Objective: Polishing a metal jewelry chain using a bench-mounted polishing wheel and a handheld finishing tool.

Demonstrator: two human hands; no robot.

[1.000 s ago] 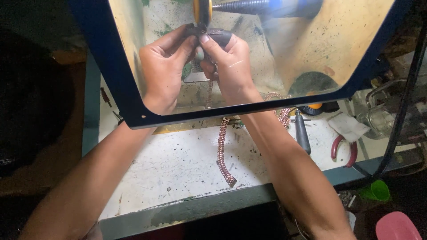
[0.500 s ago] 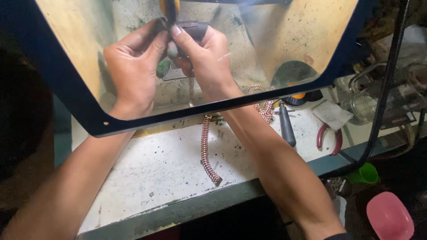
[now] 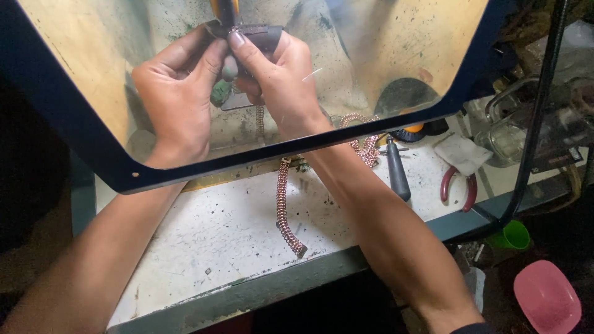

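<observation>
Behind a clear shield in a dark blue frame (image 3: 260, 154), my left hand (image 3: 176, 102) and my right hand (image 3: 278, 80) press together on a small dark flat piece (image 3: 260, 34) held up against an orange wheel (image 3: 224, 9) at the top edge. A copper-coloured woven chain (image 3: 283, 204) hangs down from my hands, passes under the frame and lies on the white bench, its end near the front edge. Fingers hide where the chain meets the dark piece.
A stained white benchtop (image 3: 204, 241) has a grey-green front edge. Right of my forearm lie a black-handled tool (image 3: 397, 176), red-handled pliers (image 3: 458, 188), a white cloth (image 3: 461, 153) and a second coil of chain (image 3: 365, 145). A green cup (image 3: 510, 235) and pink bowl (image 3: 547, 297) sit lower right.
The view has shifted, so the shield and hands appear lower and more to the left. Both hands keep the same grip at the wheel; the chain still trails over the bench.
</observation>
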